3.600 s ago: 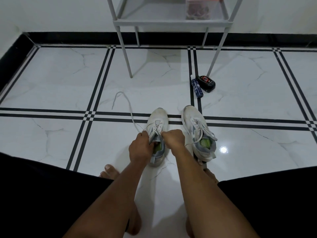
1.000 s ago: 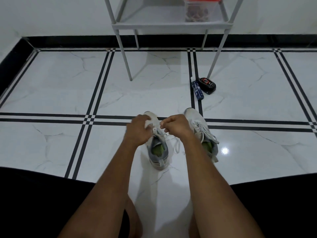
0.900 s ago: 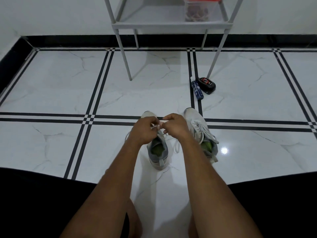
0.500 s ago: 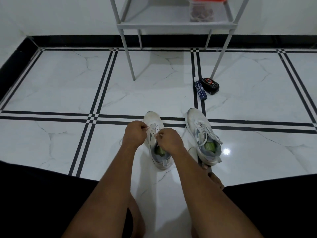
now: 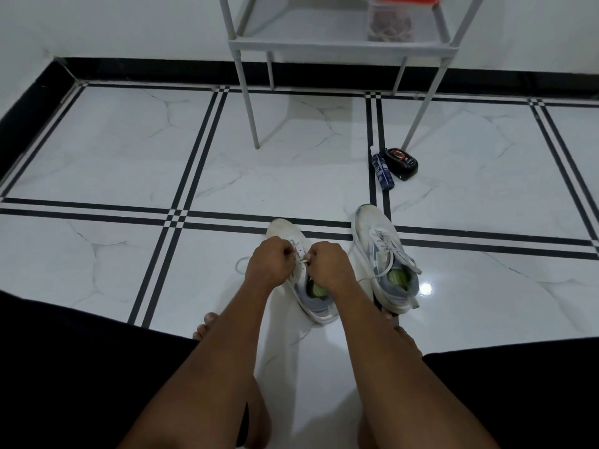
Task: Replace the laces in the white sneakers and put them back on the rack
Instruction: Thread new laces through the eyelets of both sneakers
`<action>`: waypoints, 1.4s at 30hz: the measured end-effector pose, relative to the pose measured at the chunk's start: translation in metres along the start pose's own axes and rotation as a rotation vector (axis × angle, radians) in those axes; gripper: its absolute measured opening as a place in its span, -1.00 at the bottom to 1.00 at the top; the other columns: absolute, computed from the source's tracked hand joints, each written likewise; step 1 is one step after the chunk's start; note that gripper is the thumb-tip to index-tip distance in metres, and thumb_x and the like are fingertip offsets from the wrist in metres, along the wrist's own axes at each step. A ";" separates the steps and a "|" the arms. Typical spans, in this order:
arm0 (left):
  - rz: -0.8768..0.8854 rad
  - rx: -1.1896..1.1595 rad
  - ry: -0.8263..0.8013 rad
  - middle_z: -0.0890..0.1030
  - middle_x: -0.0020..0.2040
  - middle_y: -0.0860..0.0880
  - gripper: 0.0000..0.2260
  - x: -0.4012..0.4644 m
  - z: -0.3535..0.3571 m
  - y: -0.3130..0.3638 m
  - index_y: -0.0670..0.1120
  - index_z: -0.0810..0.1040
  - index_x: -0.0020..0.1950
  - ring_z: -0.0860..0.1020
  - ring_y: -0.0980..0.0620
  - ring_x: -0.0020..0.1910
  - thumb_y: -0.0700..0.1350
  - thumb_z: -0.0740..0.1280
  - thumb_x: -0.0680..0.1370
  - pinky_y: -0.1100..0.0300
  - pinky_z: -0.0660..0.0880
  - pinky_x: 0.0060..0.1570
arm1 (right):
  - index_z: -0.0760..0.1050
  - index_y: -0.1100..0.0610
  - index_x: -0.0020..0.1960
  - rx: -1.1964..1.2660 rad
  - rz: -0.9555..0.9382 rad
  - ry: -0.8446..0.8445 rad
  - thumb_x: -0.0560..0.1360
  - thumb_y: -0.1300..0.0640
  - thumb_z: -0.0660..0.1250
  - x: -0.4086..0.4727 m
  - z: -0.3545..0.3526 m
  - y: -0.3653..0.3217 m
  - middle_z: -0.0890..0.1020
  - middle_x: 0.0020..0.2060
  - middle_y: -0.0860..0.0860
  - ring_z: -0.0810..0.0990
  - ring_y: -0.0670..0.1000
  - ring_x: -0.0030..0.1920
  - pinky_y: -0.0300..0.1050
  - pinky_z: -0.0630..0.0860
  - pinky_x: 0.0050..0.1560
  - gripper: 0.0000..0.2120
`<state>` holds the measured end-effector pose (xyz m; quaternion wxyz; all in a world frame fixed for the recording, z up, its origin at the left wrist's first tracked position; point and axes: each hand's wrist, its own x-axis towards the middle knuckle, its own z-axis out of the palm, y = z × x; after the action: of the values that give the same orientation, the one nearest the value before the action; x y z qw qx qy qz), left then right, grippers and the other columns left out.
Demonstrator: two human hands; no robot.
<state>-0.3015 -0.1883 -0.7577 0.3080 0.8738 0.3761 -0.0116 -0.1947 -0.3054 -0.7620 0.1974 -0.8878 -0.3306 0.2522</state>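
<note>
On the floor, head view: white marble tiles [image 5: 113, 157] with black stripes, person seated.
Left sneaker: [image 5: 319, 307] the landmark, toe pointing away, green insole showing behind the hands.
Left hand: [image 5: 270, 262] over the sneaker's near-left side, grip curled tight, pinching the white lace [image 5: 299, 254].
Right hand: [image 5: 329, 265] just beside it, touching close, grip also pinching that lace above the eyelets.
Loose lace end: loops on the floor left of the sneaker.
Right sneaker: [image 5: 382, 251] just right of the landmark, already laced, upright.
Blue bottle [image 5: 381, 171] and black tin [image 5: 402, 163]: beyond the sneakers, side by side.
Rack: [image 5: 340, 47] further back, against the wall, red-lidded jar [image 5: 392, 21] on its shelf.
</note>
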 end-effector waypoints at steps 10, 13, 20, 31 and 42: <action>-0.143 -0.027 -0.003 0.51 -0.43 0.01 -0.69 0.006 0.008 0.014 -0.04 0.47 -0.42 0.52 -0.05 -0.33 -0.07 0.39 0.51 0.18 0.34 -0.32 | 0.63 0.18 -0.04 0.095 0.097 0.163 0.64 0.13 0.30 -0.013 0.010 0.003 0.71 -0.10 0.08 0.66 0.14 -0.06 -0.02 0.54 -0.12 -0.82; -0.142 0.029 -0.027 0.52 -0.37 0.00 -0.72 0.008 0.007 0.020 -0.05 0.47 -0.37 0.56 -0.09 -0.27 -0.07 0.40 0.52 0.18 0.37 -0.29 | 0.65 0.17 -0.04 0.149 0.141 0.179 0.64 0.12 0.31 -0.014 0.011 0.002 0.72 -0.11 0.07 0.66 0.15 -0.08 0.02 0.60 -0.08 -0.81; -0.020 0.034 0.051 0.42 -0.36 -0.01 -0.71 -0.001 0.014 -0.005 -0.09 0.42 -0.39 0.55 -0.16 -0.23 -0.19 0.33 0.54 0.11 0.30 -0.27 | 0.69 0.09 -0.02 0.290 0.138 0.141 0.62 0.16 0.34 -0.011 0.010 0.013 0.73 -0.09 0.03 0.65 0.11 -0.06 -0.11 0.42 -0.15 -0.85; 0.065 0.016 0.098 0.58 -0.19 -0.05 -0.80 0.003 0.012 0.001 -0.13 0.62 -0.20 0.56 -0.10 -0.17 -0.12 0.32 0.60 0.06 0.46 -0.19 | 0.71 0.09 0.03 0.285 0.105 0.148 0.62 0.16 0.35 -0.009 0.014 0.014 0.74 -0.06 0.01 0.66 0.08 -0.04 -0.10 0.49 -0.09 -0.85; 0.173 0.188 -0.036 0.52 -0.13 -0.02 -0.88 0.022 0.013 0.003 -0.08 0.56 -0.12 0.56 -0.15 -0.11 -0.16 0.26 0.59 0.12 0.32 -0.20 | 0.71 0.07 -0.01 0.298 0.088 0.160 0.62 0.14 0.36 -0.010 0.015 0.019 0.74 -0.12 0.00 0.64 0.07 -0.10 -0.11 0.40 -0.14 -0.86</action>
<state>-0.2814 -0.1827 -0.7718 0.2314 0.9276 0.2911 -0.0360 -0.2008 -0.3234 -0.7805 0.3414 -0.8794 -0.2338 0.2355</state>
